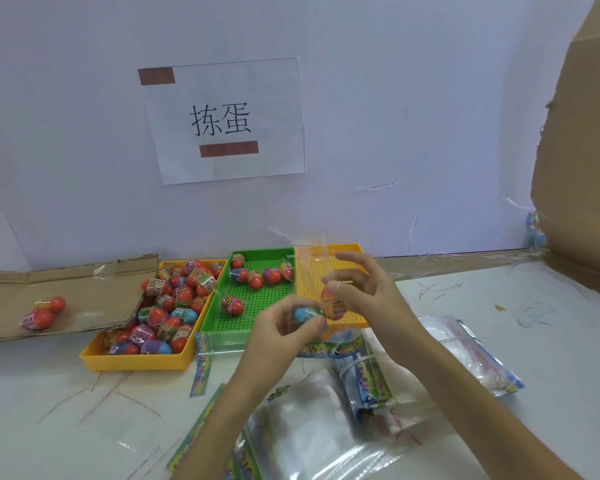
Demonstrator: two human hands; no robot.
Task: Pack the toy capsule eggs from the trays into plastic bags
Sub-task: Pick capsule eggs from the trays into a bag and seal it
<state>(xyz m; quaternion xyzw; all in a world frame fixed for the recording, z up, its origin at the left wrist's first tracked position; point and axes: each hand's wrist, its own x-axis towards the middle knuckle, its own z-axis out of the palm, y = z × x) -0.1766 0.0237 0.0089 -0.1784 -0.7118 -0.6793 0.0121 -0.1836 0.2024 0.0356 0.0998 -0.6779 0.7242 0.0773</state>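
Closely, left hand (284,325) pinches blue egg (305,314) — right hand (364,285) pinches orange egg (330,303).

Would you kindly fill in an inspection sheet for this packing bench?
Surface: white table, pen-marked.
Job's things: left yellow tray heaped with eggs; green tray holds a few; right yellow tray; plastic bags near front.
Clutter: cardboard sheet bearing packed eggs.
Hands: left hand grips blue egg; right hand pinches clear bag.
Cables: nothing seen.
Surroundings: wall sign; cardboard box at right.
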